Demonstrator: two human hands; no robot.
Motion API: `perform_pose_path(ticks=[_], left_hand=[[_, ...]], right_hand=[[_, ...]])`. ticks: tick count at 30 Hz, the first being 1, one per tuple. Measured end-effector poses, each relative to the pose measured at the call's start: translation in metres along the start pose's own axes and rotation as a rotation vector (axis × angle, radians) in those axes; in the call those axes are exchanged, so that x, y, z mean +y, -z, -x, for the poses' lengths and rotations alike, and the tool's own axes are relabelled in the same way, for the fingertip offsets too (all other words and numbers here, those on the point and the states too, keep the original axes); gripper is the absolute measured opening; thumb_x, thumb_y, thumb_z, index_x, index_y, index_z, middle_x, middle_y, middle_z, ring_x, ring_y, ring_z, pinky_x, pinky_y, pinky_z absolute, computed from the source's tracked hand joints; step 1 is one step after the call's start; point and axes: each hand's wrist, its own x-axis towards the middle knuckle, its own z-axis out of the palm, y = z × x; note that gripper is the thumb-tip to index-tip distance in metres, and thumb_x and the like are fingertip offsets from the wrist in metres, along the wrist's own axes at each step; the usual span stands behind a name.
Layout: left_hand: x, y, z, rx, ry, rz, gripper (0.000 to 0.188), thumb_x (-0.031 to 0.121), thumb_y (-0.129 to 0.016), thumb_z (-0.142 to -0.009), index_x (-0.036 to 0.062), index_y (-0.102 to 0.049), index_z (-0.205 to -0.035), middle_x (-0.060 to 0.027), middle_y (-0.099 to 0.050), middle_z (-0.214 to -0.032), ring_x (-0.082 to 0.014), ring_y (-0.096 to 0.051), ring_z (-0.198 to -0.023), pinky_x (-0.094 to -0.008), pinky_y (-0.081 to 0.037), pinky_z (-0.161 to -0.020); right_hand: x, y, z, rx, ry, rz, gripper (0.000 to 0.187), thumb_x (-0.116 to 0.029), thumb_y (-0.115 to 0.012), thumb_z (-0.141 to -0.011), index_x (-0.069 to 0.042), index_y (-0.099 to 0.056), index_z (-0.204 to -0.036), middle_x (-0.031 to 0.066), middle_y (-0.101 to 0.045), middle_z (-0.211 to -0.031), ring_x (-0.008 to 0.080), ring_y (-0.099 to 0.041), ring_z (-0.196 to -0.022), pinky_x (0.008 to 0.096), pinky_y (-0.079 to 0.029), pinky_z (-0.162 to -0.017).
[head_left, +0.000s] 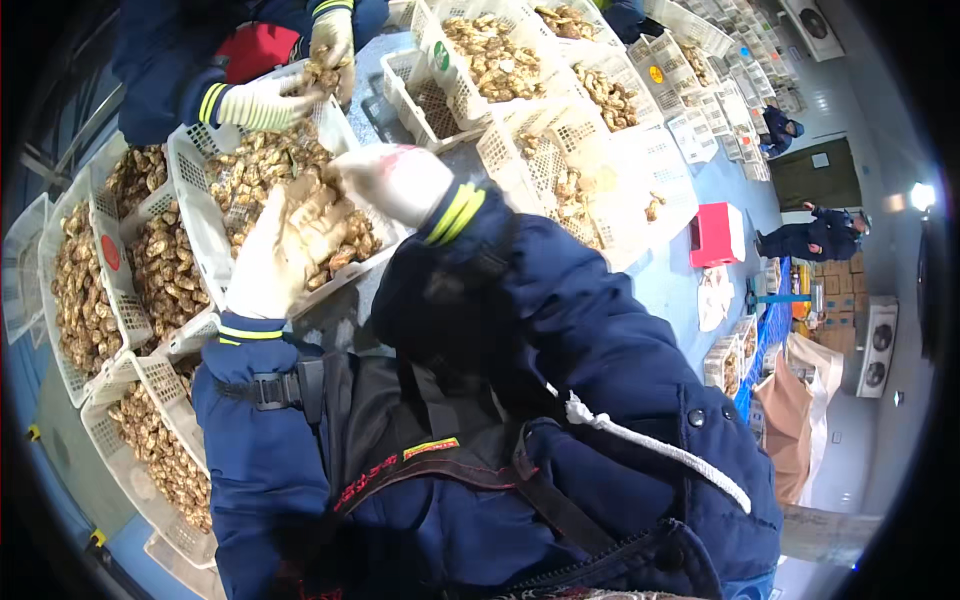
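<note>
My left hand (265, 262), in a white glove, is low over a white plastic crate (205, 235) of brown and cream mushroom-like pieces (345, 240). Its fingers curl among the pieces, and I cannot make out what is in them. My right hand (395, 182), also in a white glove, is at the same crate's right side, its fingers pointing left toward my left hand. Motion smears those fingers, so their grip does not show. Across the crate, a co-worker's gloved hands (300, 90) hold a few similar pieces.
Filled crates (80, 290) stand close on my left, with another crate (160, 430) nearer me. More crates (495, 60) crowd the far side and right. A red and white box (715, 235) sits on the blue floor. Two other people (820, 235) stand far right.
</note>
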Motion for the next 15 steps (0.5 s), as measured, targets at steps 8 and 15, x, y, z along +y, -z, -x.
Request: perform_pose_path(ticks=[8,15], left_hand=[[0.032,0.041,0.012,0.395,-0.387,-0.101,0.045,0.03,-0.048,-0.1,-0.0043,-0.047,-0.129,-0.0208,-0.058,-0.121,-0.031,-0.058,-0.11,-0.0381,-0.048,-0.095],[0.045,0.049,0.02,0.499,-0.517,-0.06,0.045,0.03,-0.044,-0.102,-0.0035,-0.045,-0.132,-0.0209,-0.057,-0.122,-0.0314,-0.057,-0.112,-0.0379,-0.048,-0.095]], right_hand=[[0.145,0.123,0.138,-0.134,-0.454,0.693,0.04,-0.014,-0.061,-0.084,-0.009,-0.059,-0.124,0.0181,-0.067,-0.107,0.032,-0.063,-0.103,0.0397,-0.05,-0.087],[0.049,-0.028,-0.013,-0.763,-0.059,0.071,0.032,-0.024,-0.054,-0.088,-0.018,-0.064,-0.118,0.0145,-0.069,-0.097,0.0302,-0.067,-0.087,0.0413,-0.053,-0.076]])
